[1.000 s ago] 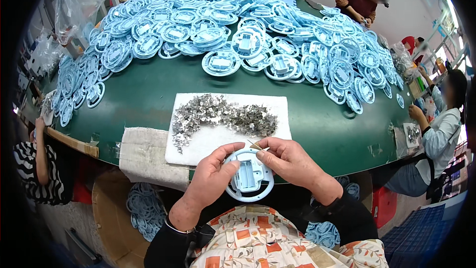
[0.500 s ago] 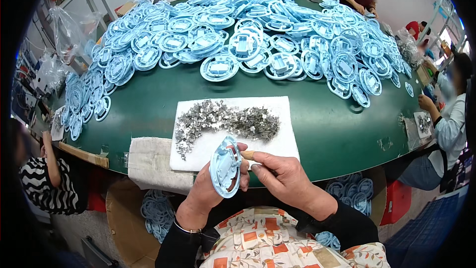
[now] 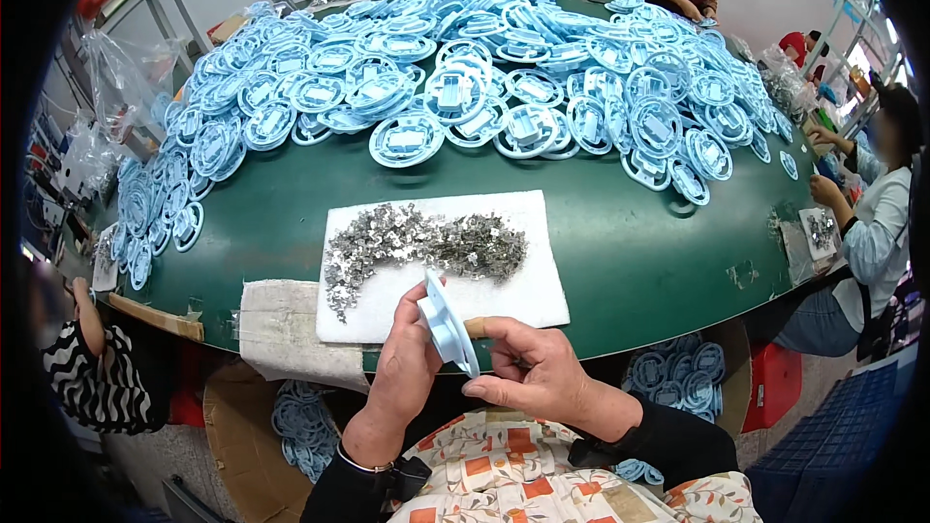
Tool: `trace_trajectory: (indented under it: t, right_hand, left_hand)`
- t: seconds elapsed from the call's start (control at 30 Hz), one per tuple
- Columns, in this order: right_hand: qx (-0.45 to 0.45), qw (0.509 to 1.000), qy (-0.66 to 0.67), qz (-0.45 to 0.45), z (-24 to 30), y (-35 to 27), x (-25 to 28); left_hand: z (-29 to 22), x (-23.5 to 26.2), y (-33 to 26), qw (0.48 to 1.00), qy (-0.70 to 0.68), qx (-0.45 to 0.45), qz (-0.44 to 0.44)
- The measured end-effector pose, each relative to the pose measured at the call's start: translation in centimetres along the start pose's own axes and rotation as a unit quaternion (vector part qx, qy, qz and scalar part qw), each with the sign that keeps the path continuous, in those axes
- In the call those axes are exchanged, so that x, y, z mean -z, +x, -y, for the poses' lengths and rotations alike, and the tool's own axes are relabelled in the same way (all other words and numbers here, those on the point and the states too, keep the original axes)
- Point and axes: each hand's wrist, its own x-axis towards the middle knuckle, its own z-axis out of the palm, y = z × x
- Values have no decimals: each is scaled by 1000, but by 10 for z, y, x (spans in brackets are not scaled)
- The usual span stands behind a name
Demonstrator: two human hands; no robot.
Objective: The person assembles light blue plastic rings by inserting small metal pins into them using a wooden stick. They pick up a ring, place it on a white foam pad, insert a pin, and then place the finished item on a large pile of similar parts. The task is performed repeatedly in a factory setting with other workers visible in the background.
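My left hand (image 3: 404,373) is closed round one side of a light blue oval plastic ring part (image 3: 446,331), held upright and turned nearly edge-on. On the other side, my right hand (image 3: 552,376) has its index finger, in a tan finger cover (image 3: 475,327), pressed against the part. The right thumb meets the part's lower end, and the other right fingers are curled. Any small piece under the fingertip is hidden. Just beyond the hands, small silvery metal clips (image 3: 383,244) lie heaped on a white foam board (image 3: 539,300).
A big heap of matching blue parts (image 3: 407,138) covers the far side of the green table (image 3: 639,261). A whitish cloth-like pad (image 3: 281,320) lies left of the board. Cardboard boxes (image 3: 228,446) with blue parts stand below the table edge. Several other people work round the table.
The blue part has turned from showing its inner face to nearly edge-on. My right thumb has dropped away from the index finger to the part's lower end. The view has shifted slightly.
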Motion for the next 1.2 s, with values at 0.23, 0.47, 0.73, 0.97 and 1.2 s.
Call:
trace_trajectory:
  t: [0.23,0.47,0.73,0.97,1.2]
  right_hand:
    - [-54,998,-8,5,-13,-14,35]
    - [-78,997,-1,-19,-14,12,53]
    - [26,939,-334,-74,-29,114,84]
    - [-1,907,-422,6,-48,161,93]
    - [-80,959,-272,-31,-27,143,96]
  left_hand:
    - [-15,4,-14,985,161,-49,34]
    - [-21,15,4,980,190,-10,63]
    - [-5,28,14,985,169,26,-28]
    - [-10,29,15,984,173,50,0]
    - [-11,27,13,986,160,35,-7]
